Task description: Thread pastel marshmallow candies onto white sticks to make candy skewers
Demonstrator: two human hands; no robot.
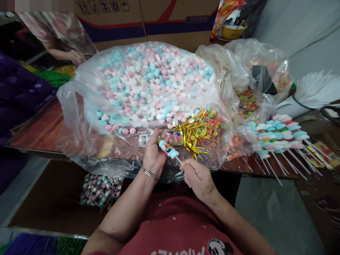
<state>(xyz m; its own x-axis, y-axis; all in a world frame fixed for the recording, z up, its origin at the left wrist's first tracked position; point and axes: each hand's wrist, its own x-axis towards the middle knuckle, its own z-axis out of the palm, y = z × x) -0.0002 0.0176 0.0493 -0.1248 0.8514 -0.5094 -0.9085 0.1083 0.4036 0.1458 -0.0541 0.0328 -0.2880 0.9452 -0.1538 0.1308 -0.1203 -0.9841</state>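
Between my hands, above the table's front edge, is a candy skewer (168,148) in a printed clear wrapper. My left hand (154,152) is closed around its wrapped upper part. With bent fingers, my right hand (195,175) pinches the white stick at its lower end. Just beyond the skewer lie printed wrappers (174,136) and a heap of gold twist ties (192,136). Colourful ring-shaped cereal pieces (212,125) are spread beside the ties. A big clear plastic bag (79,117) holds many pink, blue and white marshmallows (154,81).
Unwrapped marshmallow skewers (278,136) lie stacked at the right. Behind them are white sticks (318,90) and a dark phone-like object (263,79) on a bag. An open carton (47,198) below left contains wrapped skewers (101,189). Another person's hand (77,57) shows at upper left.
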